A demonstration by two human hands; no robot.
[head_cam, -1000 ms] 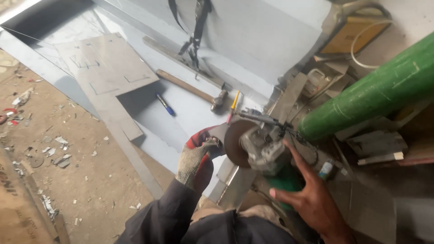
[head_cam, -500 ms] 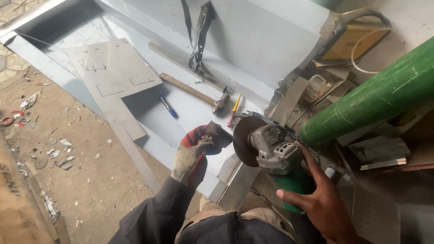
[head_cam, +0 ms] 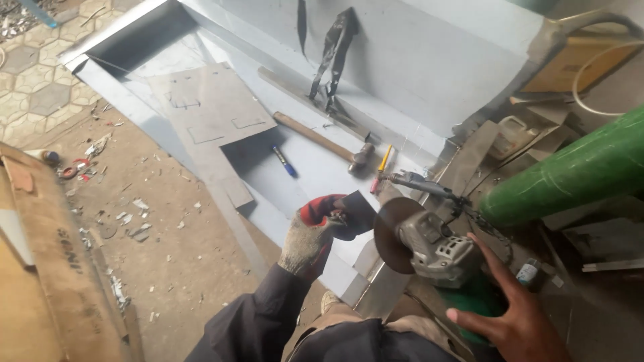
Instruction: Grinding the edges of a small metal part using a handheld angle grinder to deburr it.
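The gloved left hand (head_cam: 310, 236) was bent at the wrist, its fingers closed on a small dark metal piece (head_cam: 355, 213) just beside the grinder's disc (head_cam: 391, 234). The bare right hand (head_cam: 513, 316) gripped the angle grinder (head_cam: 439, 251), probably by its green body.

Hammer (head_cam: 322, 141), blue marker (head_cam: 284, 162), yellow screwdriver (head_cam: 380, 169) on grey sheet; green cylinder (head_cam: 570, 175) right.

A flat brown cardboard box (head_cam: 47, 268) lies at the left edge.
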